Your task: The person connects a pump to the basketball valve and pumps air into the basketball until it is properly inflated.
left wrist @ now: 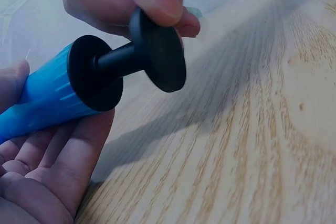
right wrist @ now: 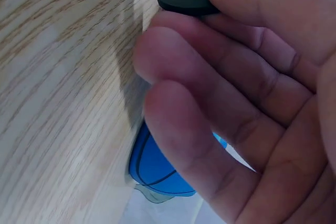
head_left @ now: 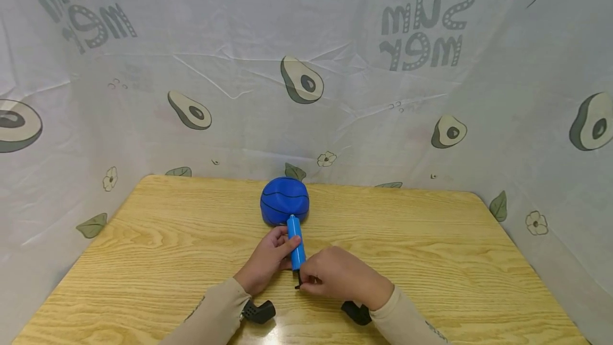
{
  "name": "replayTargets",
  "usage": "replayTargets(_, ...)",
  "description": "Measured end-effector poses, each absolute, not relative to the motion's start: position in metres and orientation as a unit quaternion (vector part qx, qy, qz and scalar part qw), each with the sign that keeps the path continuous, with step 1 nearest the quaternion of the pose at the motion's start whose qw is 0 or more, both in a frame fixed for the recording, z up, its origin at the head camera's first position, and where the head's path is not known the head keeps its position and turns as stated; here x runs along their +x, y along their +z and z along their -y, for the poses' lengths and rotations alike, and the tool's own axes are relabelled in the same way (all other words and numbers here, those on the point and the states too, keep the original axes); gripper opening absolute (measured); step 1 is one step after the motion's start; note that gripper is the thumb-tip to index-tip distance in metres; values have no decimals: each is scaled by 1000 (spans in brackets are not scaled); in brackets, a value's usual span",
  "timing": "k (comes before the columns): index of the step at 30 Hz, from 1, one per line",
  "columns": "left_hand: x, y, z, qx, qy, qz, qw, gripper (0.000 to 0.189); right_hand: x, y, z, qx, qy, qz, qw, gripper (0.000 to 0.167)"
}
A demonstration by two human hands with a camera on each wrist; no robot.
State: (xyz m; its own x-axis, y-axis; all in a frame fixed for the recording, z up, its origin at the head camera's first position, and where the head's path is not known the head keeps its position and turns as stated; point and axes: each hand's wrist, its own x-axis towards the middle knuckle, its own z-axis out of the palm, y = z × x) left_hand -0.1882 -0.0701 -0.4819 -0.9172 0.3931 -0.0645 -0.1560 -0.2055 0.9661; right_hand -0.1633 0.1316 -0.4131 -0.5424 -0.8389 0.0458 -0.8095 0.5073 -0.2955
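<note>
A blue hand pump points away from me, its tip right at a dented blue ball with dark lines. My left hand grips the pump's barrel, thumb on top and fingers beneath. With thumb and fingers, my right hand pinches the black disc-shaped handle at the pump's near end. A short length of black rod shows between barrel and handle in the left wrist view. In the right wrist view, the handle's edge sits between thumb and forefinger, and the ball is partly hidden behind the fingers.
The wooden table extends to both sides of the hands. Behind it hangs a pale curtain printed with avocados, leaves and lettering, meeting the table's far edge close behind the ball. Black wrist devices sit at both cuffs.
</note>
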Motion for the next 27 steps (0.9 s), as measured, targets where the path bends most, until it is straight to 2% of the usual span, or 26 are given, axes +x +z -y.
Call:
replayTargets(15, -187, -482, 68, 97, 772, -604, 174, 45, -156, -410, -129, -486, -134, -856, 113, 20)
replayTargets(23, -186, -480, 67, 88, 769, -613, 160, 53, -153, -409, -131, -497, -173, -835, 162, 19)
replayTargets(27, -187, -481, 66, 82, 766, -618, 156, 56, -154, -409, -132, -499, -181, -831, 169, 18)
